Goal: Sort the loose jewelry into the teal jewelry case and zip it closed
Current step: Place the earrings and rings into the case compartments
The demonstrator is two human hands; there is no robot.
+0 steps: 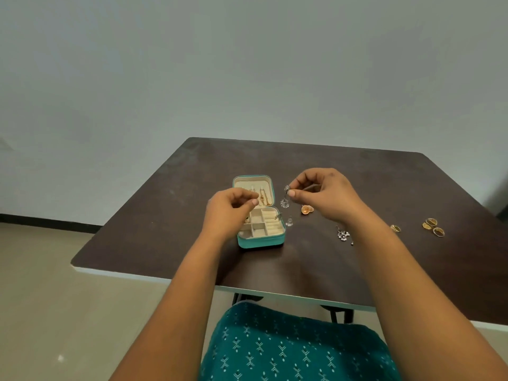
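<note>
Right hand (327, 196) pinches silver earring (286, 198); no writing legible.

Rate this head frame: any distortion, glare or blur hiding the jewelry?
Head view: wide-angle bowing at the table edges; soft even light, no glare; silver earring pinched in the right hand reads small and slightly soft.
</note>
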